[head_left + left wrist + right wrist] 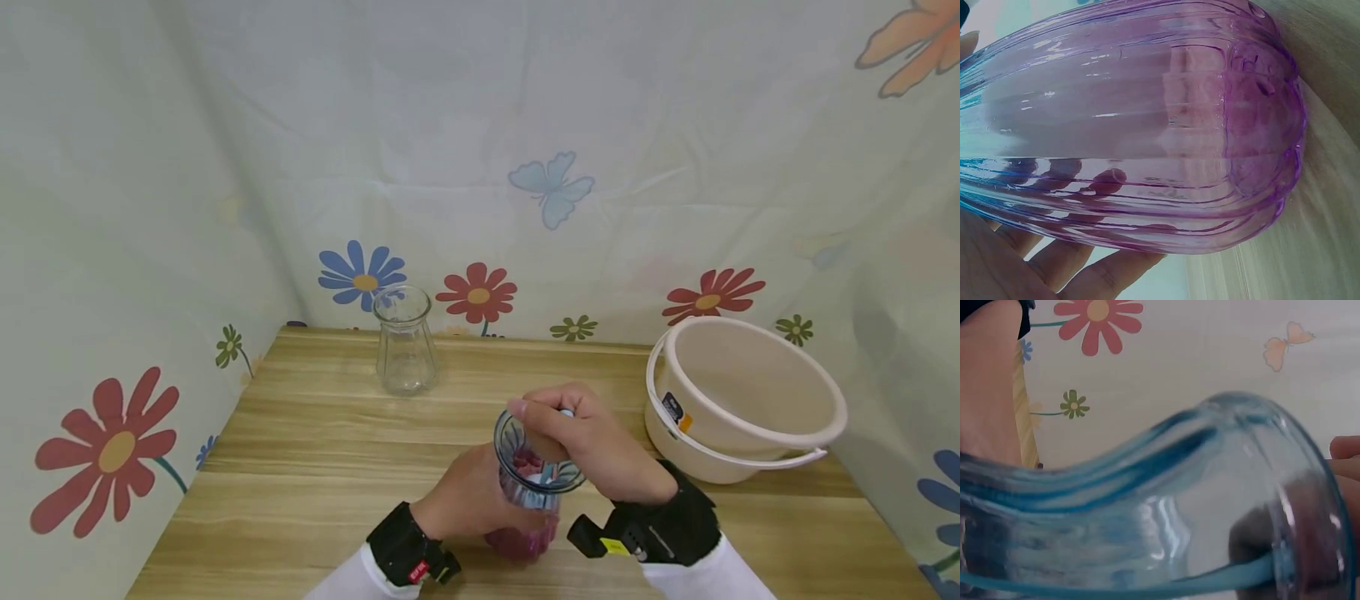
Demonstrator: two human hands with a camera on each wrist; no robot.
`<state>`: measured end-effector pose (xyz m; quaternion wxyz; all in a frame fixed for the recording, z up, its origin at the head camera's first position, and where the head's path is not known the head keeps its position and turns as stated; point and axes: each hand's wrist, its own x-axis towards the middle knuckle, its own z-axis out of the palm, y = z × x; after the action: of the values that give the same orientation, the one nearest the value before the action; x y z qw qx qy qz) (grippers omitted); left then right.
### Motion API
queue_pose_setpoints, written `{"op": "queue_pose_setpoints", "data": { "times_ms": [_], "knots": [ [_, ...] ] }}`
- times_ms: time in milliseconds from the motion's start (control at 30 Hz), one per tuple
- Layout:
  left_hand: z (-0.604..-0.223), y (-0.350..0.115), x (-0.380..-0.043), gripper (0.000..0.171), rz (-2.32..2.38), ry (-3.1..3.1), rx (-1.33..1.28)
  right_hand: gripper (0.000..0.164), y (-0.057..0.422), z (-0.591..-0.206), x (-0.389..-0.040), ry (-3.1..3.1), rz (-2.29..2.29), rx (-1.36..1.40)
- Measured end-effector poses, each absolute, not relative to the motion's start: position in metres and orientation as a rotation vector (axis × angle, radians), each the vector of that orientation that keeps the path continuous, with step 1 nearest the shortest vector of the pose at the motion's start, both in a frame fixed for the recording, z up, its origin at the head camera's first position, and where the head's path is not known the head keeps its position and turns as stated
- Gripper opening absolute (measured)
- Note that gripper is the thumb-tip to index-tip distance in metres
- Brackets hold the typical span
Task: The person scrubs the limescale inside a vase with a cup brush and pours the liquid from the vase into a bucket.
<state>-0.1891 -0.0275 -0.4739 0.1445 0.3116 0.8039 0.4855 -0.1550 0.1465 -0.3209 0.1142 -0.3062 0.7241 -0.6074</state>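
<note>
A ribbed glass vase [521, 543], blue at the flared mouth and purple toward the base, stands close in front of the person. The left hand [476, 492] wraps round its body; in the left wrist view, its fingers [1110, 272] curve along the underside of the glass. Over the mouth, the right hand [588, 433] grips a thin light blue handle [1229, 578] that reaches down inside the vase. A pale, block-like shape [1079, 106] shows through the purple wall. The curled right fingers partly hide the handle.
A clear glass vase [406, 354] stands at the back left of the wooden table [300, 467]. To the right sits a cream bucket [720, 462] with its handle lowered. A flower-print curtain [450, 125] surrounds the table's back and sides.
</note>
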Motion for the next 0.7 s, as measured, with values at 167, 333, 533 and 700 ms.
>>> {"op": "queue_pose_setpoints", "data": {
  "times_ms": [167, 333, 533, 700],
  "knots": [
    [-0.476, -0.027, -0.190, 0.070, 1.381, 2.343, 0.898, 0.048, 0.146, -0.323, -0.156, 2.064, -1.825, -0.907],
    [-0.475, -0.027, -0.191, 0.072, 1.356, 2.362, 0.898, 0.044, 0.149, -0.327, -0.159, 1.890, -1.953, -0.954],
    [-0.475, -0.028, -0.191, 0.076, 1.388, 2.320, 0.854, 0.043, 0.154, -0.326, -0.159, 1.771, -2.045, -0.987],
    [-0.476, -0.028, -0.190, 0.077, 1.402, 2.310, 0.818, 0.045, 0.157, -0.318, -0.157, 1.767, -2.108, -1.019]
  ]
}}
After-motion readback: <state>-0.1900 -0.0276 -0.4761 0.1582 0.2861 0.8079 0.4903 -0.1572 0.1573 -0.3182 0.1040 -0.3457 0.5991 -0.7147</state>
